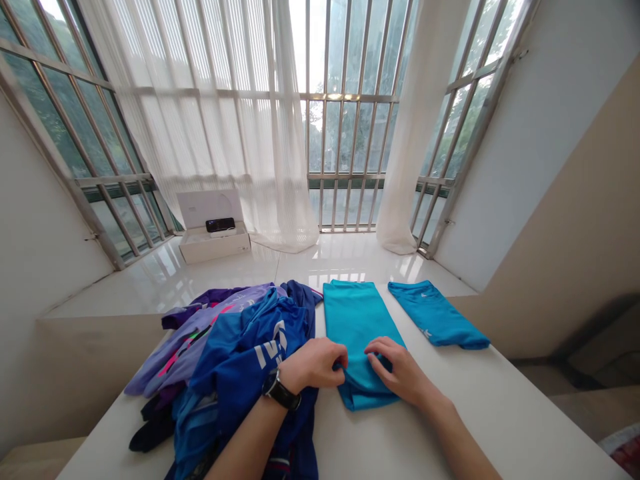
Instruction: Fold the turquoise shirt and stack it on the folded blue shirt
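A teal garment [357,310] lies folded in a long rectangle on the white table [345,443]. My left hand [317,363], with a black watch on its wrist, is closed at the garment's left edge, its fingers pinching the teal fabric. On the garment's right side rests my right hand [397,367], fingers bent and apart, with no fabric visibly gripped. Left of the teal garment is a loose pile of clothes, with a blue shirt [235,340] on top, partly under my left forearm.
A folded blue garment [440,317] lies at the table's right. Behind the table, a white box [215,247] with a black device [220,225] on it stands on the sill [295,267]. Sheer curtains [250,133] hang before barred windows.
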### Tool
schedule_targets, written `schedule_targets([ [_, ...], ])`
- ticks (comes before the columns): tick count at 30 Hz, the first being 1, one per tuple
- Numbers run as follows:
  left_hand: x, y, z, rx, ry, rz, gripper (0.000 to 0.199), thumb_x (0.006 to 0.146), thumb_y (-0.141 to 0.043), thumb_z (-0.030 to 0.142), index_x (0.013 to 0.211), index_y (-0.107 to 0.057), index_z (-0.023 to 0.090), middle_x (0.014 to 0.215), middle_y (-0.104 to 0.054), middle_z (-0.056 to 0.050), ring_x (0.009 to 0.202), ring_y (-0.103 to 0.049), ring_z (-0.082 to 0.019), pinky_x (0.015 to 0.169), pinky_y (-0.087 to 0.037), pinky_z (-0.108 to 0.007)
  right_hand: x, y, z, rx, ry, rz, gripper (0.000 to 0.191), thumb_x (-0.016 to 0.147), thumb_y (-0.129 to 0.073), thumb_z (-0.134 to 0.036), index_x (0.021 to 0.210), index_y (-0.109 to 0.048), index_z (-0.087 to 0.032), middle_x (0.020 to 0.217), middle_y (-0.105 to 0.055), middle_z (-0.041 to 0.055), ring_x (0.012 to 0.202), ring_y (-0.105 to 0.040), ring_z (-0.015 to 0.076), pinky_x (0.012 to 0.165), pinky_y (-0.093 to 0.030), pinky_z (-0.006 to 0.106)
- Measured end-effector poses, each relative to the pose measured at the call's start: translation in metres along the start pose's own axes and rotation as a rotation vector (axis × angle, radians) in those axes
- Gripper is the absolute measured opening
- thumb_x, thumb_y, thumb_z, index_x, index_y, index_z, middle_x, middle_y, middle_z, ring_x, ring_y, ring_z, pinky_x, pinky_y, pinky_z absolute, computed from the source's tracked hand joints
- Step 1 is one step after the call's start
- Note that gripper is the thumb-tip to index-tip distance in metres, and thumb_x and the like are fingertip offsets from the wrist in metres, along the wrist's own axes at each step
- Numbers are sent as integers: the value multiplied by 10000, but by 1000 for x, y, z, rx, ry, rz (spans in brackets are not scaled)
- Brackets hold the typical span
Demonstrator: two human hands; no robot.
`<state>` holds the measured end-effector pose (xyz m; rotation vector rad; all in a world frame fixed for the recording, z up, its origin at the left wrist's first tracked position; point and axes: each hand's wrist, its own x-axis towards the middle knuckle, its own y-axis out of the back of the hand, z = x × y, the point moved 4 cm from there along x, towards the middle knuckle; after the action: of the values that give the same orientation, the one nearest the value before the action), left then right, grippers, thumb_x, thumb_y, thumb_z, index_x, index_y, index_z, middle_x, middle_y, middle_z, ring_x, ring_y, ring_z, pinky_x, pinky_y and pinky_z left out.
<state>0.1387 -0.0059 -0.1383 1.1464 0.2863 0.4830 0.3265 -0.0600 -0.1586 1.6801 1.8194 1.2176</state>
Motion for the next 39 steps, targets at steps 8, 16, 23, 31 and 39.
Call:
schedule_targets([
  [8,8,10,3,-113,63,440,195,924,-490,166,1065,-613,222,1054,-677,-22,953,-636,-162,809,-480,-238,8,-17,-6,180,-54,-21,347,874,-566,-503,690,-552,-210,718,-557,-8,678,-494,155,634,-390,295],
  [16,3,7,21,-151,-118,96,231,805,-757,412,884,-649,224,826,-650,39,745,-605,-123,642,-427,-211,14,-12,28,403,-248,168,406,869,-535,-565,692,-569,-201,661,-582,-17,654,-504,160,621,-426,300],
  [23,6,-27,36,87,-162,-21,533,657,-738,710,888,-660,237,871,-637,-18,828,-604,-229,739,-441,-331,8,3,35,577,-334,316,439,851,-564,-596,922,-672,-176,879,-725,53,811,-623,226,753,-516,347],
  [31,9,-33,53,345,-116,-12,178,795,-617,362,792,-629,185,794,-660,-65,730,-632,-238,640,-450,-334,1,23,35,543,-343,516,386,831,-606,-569,843,-655,-186,755,-653,11,741,-554,194,692,-470,300],
  [39,16,-29,25,105,139,119,180,901,-492,324,876,-644,229,787,-709,-31,714,-655,-208,590,-397,-276,-1,22,22,439,-240,546,356,857,-620,-485,656,-492,-221,633,-391,-60,611,-375,124,562,-348,259],
])
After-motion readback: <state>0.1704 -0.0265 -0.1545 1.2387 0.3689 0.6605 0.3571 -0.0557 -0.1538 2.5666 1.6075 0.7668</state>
